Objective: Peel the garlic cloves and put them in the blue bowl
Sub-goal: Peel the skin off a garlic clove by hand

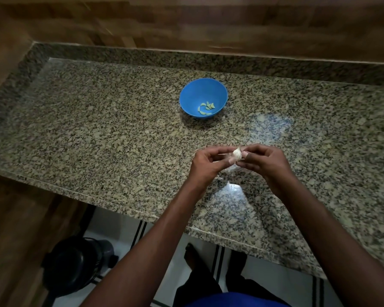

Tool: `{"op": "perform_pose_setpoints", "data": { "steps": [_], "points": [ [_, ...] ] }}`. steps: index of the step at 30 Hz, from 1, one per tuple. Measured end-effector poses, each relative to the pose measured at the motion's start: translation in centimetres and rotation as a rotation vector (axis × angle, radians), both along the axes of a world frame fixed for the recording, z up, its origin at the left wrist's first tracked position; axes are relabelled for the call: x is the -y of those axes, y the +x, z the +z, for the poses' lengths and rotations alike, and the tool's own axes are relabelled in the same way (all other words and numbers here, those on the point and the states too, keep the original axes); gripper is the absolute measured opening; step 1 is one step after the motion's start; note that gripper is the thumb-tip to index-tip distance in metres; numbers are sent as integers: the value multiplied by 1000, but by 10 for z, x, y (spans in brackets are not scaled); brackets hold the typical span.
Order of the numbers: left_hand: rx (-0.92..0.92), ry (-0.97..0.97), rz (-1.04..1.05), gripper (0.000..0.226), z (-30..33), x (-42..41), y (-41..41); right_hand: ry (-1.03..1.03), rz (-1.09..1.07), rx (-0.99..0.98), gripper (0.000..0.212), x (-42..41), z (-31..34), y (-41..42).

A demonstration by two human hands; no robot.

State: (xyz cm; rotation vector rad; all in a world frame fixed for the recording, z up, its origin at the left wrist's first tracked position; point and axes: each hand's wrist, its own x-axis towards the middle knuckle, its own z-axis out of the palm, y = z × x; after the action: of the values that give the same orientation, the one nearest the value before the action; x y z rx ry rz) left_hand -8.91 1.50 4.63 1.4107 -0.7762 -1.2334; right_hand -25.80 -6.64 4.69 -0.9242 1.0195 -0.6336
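While both hands, left hand [205,161] and right hand [263,159], pinch one garlic clove [237,153] together above the worktop [98,129], blue bowl [203,85] sits well apart. Clove looks light, papery-skinned, slippery; grip ends.

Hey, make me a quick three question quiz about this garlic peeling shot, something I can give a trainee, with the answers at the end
1. True or false: the blue bowl already holds some peeled cloves.
2. What do the left hand and the right hand hold between them?
A. a knife
B. a garlic clove
C. a spoon
3. Fill in: the bowl stands on the ______ counter, farther from the person than the hands.

Key
1. True: several pale yellow cloves lie in its bottom.
2. B: both hands pinch it with their fingertips above the counter.
3. Granite: a speckled stone top.
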Motion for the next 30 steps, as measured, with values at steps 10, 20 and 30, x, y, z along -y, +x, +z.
{"op": "perform_pose_setpoints", "data": {
  "steps": [10,20,30],
  "points": [
    [64,21,-11,22,4,1,1,-16,11,-12,13,-2,1,-1],
    [3,22,-5,24,5,2,2,-30,69,-28,22,0,8,-2],
    [-78,89,20,21,-2,6,3,-106,146,-131,23,3,-1,3]
  ]
}}
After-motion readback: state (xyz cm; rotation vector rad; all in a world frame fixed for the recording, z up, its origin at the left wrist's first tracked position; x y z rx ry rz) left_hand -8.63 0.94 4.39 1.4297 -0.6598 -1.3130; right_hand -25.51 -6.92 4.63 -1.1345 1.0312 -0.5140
